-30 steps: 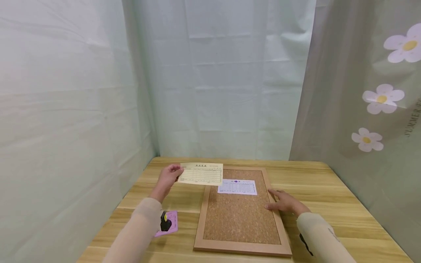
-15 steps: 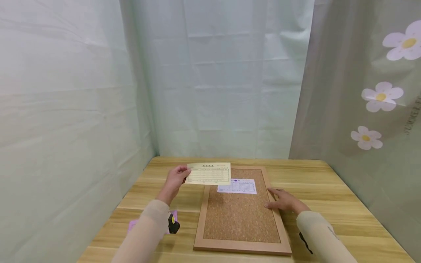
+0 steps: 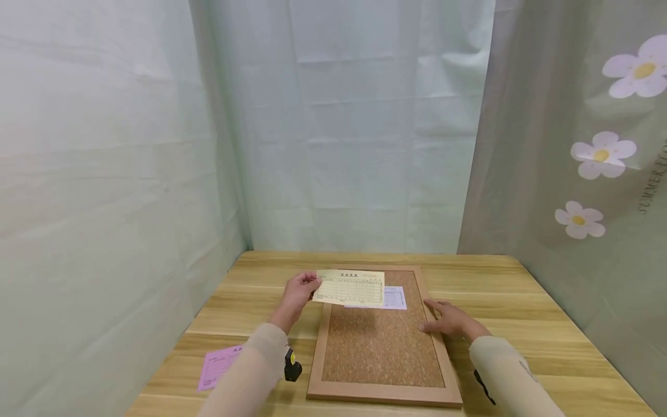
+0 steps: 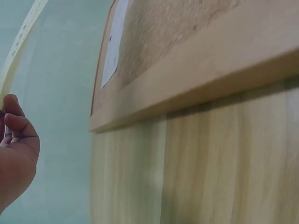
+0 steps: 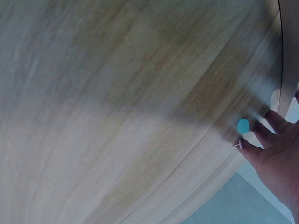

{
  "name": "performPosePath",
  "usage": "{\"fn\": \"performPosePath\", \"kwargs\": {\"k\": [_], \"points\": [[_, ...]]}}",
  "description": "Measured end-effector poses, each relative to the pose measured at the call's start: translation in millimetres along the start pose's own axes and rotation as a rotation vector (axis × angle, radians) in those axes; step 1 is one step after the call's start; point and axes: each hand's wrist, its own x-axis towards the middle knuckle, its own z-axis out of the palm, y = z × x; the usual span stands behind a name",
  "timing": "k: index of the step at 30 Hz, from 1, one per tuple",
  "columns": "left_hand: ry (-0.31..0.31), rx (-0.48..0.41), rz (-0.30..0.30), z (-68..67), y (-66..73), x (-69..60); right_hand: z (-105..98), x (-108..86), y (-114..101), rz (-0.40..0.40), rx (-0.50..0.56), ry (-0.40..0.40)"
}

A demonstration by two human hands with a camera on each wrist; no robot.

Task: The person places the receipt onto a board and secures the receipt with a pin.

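Note:
My left hand [image 3: 296, 298] pinches the left edge of a pale yellow printed slip [image 3: 349, 288], held above a wood-framed cork board [image 3: 385, 353]. In the left wrist view that slip [image 4: 19, 44] shows nearly edge-on. Behind it, a white-lilac printed slip [image 3: 395, 298] lies on the cork, partly covered in the head view. My right hand [image 3: 453, 321] rests at the board's right frame edge, fingers spread. By its fingertips, the right wrist view shows a teal round-headed tack [image 5: 243, 125] and a small pinkish tack [image 5: 240, 143]; I cannot tell whether these are held.
A pink-purple printed slip [image 3: 219, 366] lies on the wooden table [image 3: 521, 324] at the left, partly behind my left sleeve. Pale curtains [image 3: 354, 145] stand close behind the table and at both sides.
My left hand has carried the yellow slip rightward and slightly down, over more of the white-lilac slip. More of the pink-purple slip now shows. The right hand has stayed put.

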Motion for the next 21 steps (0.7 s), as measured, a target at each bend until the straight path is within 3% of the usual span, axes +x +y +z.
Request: {"fn": "performPosePath", "kwargs": {"k": [14,21], "points": [[-0.032,-0.009,-0.007,26.0,-7.2,-6.1,1,3.1,-1,0.014,0.024,0.001],[-0.056,0.016,0.073,31.4,-7.8,-9.2,0,3.9,-8,0.012,0.019,0.018]]}}
